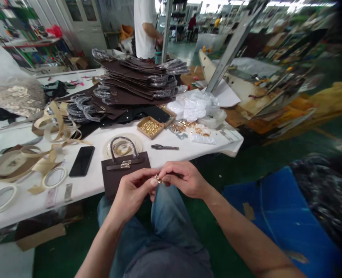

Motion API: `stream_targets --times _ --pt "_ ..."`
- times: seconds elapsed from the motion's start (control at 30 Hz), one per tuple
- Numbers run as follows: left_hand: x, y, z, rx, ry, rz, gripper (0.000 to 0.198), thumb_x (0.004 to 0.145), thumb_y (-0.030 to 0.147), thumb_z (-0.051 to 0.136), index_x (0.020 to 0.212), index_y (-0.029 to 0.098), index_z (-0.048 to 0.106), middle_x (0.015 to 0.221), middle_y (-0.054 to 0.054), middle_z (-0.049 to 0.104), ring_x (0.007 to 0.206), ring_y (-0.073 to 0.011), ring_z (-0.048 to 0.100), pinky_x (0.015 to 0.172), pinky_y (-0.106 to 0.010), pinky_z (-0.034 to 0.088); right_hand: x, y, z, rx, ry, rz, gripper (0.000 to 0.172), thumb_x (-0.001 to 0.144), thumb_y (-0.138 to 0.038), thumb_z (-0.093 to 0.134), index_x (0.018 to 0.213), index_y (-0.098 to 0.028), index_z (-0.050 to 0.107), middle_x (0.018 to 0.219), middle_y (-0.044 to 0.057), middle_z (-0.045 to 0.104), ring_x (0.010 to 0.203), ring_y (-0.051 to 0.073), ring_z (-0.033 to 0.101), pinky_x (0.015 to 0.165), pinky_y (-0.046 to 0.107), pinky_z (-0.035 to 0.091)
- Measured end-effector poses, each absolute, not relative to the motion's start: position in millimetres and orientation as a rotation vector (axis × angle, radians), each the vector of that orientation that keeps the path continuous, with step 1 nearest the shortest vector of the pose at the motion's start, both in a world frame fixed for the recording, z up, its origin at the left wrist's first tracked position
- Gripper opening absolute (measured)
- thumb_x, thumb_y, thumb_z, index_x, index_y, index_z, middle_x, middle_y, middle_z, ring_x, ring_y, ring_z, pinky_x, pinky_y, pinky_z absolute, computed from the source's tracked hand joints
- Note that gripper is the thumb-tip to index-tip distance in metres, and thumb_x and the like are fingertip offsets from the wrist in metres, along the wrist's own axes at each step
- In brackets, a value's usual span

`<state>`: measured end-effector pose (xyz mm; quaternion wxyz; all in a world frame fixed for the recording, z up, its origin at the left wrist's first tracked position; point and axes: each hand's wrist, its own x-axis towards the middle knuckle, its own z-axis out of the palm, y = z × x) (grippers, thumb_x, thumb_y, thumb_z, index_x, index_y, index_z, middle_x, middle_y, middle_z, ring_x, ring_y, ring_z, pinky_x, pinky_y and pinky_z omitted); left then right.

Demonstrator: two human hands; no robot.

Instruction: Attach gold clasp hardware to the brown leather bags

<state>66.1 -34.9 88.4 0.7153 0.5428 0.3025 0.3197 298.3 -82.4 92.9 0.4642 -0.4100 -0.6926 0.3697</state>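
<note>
Both hands meet above my lap, just off the table's front edge. My left hand (137, 189) pinches a small gold metal fitting (158, 178) between thumb and fingers. From the other side, my right hand (185, 178) closes its thumb and fingertips on the same fitting. The fitting's exact kind is too small to make out. Just left of the hands, a dark brown handbag panel (108, 179) with a wrapped handle and metal clasp overhangs the edge. A dark pen-like tool (165, 147) lies beyond my hands.
On the white table (95, 189) are a cardboard box of gold studs (150, 127), loose gold fittings (185, 126), a black phone (82, 161) and tape rolls (55, 177). Stacked brown bag panels (136, 81) stand behind. Blue sheeting (286, 216) lies at right. A person (145, 31) stands beyond.
</note>
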Motion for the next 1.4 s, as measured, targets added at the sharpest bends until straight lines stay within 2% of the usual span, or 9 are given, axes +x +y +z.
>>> stream_targets --times 0.07,0.17,0.37,0.47,0.7,0.97,1.07,1.2,1.4 --pt "61 -43 86 1.219 0.703 0.761 0.033 0.097 0.043 0.093 0.115 0.016 0.088 0.089 -0.006 0.079 0.067 -0.0159 0.068 0.064 -0.03 0.063 294 -85 86 -0.99 -1.673 0.935 0.02 0.118 -0.037 0.07 0.115 -0.023 0.085 0.098 0.005 0.082 0.077 0.016 0.076 0.073 0.028 0.063" --pt "55 -56 82 1.292 0.783 0.847 0.024 0.098 0.038 0.092 0.112 0.018 0.087 0.097 -0.007 0.082 0.072 -0.0179 0.072 0.066 -0.03 0.063 288 -90 80 -0.942 -1.666 0.907 0.018 0.118 -0.029 0.067 0.12 -0.023 0.085 0.101 0.006 0.084 0.078 0.017 0.079 0.073 0.027 0.066" --pt "51 -67 78 1.519 0.938 0.959 0.011 0.103 0.034 0.086 0.108 0.024 0.088 0.092 -0.003 0.082 0.068 -0.0174 0.072 0.065 -0.029 0.058 280 -101 78 -0.971 -1.955 0.308 0.038 0.113 -0.013 0.066 0.148 -0.025 0.073 0.122 0.01 0.086 0.109 0.025 0.085 0.092 0.035 0.07" --pt "51 -69 79 1.594 0.942 0.979 0.01 0.105 0.033 0.084 0.106 0.025 0.088 0.095 -0.004 0.082 0.07 -0.0184 0.073 0.066 -0.03 0.058 281 -103 80 -1.036 -2.045 0.214 0.038 0.113 -0.015 0.064 0.149 -0.026 0.07 0.121 0.011 0.085 0.107 0.026 0.083 0.092 0.038 0.069" --pt "60 -80 76 1.576 0.966 1.023 0.009 0.107 0.028 0.079 0.104 0.024 0.086 0.093 -0.004 0.08 0.074 -0.0176 0.075 0.07 -0.028 0.059 268 -107 84 -1.193 -1.923 0.35 0.015 0.113 -0.016 0.06 0.117 -0.025 0.071 0.099 0.007 0.077 0.088 0.023 0.074 0.08 0.036 0.058" --pt "65 -83 62 1.403 1.005 1.011 0.005 0.102 0.026 0.083 0.103 0.022 0.086 0.086 -0.002 0.08 0.071 -0.0156 0.076 0.066 -0.023 0.059 256 -103 81 -1.307 -1.692 0.638 0.017 0.112 -0.021 0.065 0.096 -0.022 0.071 0.087 0.002 0.072 0.078 0.018 0.068 0.074 0.032 0.051" --pt "65 -80 58 1.299 1.012 1.008 0.01 0.1 0.03 0.085 0.103 0.021 0.087 0.089 -0.004 0.082 0.072 -0.0168 0.076 0.067 -0.025 0.062 256 -105 77 -1.326 -1.582 0.804 0.018 0.115 -0.028 0.067 0.102 -0.022 0.078 0.089 0.003 0.077 0.077 0.019 0.071 0.072 0.031 0.054" --pt "62 -76 56 1.061 0.958 0.979 0.021 0.09 0.033 0.096 0.101 0.017 0.089 0.085 -0.006 0.084 0.066 -0.0171 0.075 0.063 -0.026 0.064 257 -111 72 -1.196 -1.502 0.807 0.012 0.112 -0.029 0.075 0.12 -0.025 0.083 0.119 0.009 0.083 0.105 0.025 0.08 0.09 0.036 0.064" --pt "60 -76 56 0.928 0.856 0.957 0.029 0.081 0.033 0.104 0.098 0.014 0.09 0.082 -0.007 0.084 0.062 -0.0171 0.075 0.062 -0.027 0.067 262 -114 76 -1.131 -1.583 0.802 0.013 0.11 -0.021 0.079 0.119 -0.026 0.087 0.117 0.009 0.083 0.108 0.026 0.081 0.095 0.039 0.066"
